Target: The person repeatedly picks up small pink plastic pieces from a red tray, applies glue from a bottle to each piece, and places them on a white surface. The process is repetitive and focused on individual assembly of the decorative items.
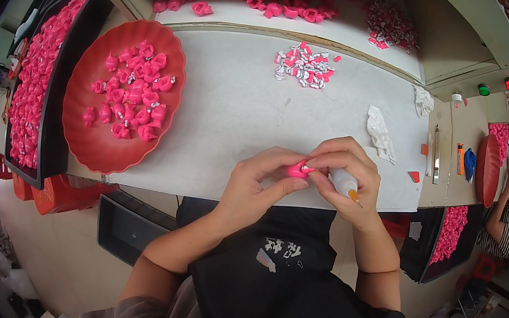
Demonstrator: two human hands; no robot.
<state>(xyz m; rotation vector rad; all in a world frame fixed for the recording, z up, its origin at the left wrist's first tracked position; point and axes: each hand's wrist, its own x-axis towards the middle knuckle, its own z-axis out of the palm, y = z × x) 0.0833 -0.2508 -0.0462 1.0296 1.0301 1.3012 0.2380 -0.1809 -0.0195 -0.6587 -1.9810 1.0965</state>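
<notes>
Over the near edge of the white-topped table, my left hand (259,177) is closed on a small pink plastic piece (297,169), pinched between thumb and fingers. My right hand (355,175) meets it from the other side, its thumb and forefinger at a tiny pink-and-white part that touches the pink piece. Tucked in that same hand is a whitish squeeze bottle (344,182) with an amber needle tip pointing down and outward. Farther back lies a loose pile of small pink-and-white parts (306,66). The fingers partly cover the pink piece.
At left stands a red scalloped bowl (80,126) of pink pieces, beside a black tray (55,155) full of them. More pieces fill the shelf (221,21) behind. Crumpled tissue (380,135) lies right, near an orange cutter (459,159). Another person (506,224) sits far right.
</notes>
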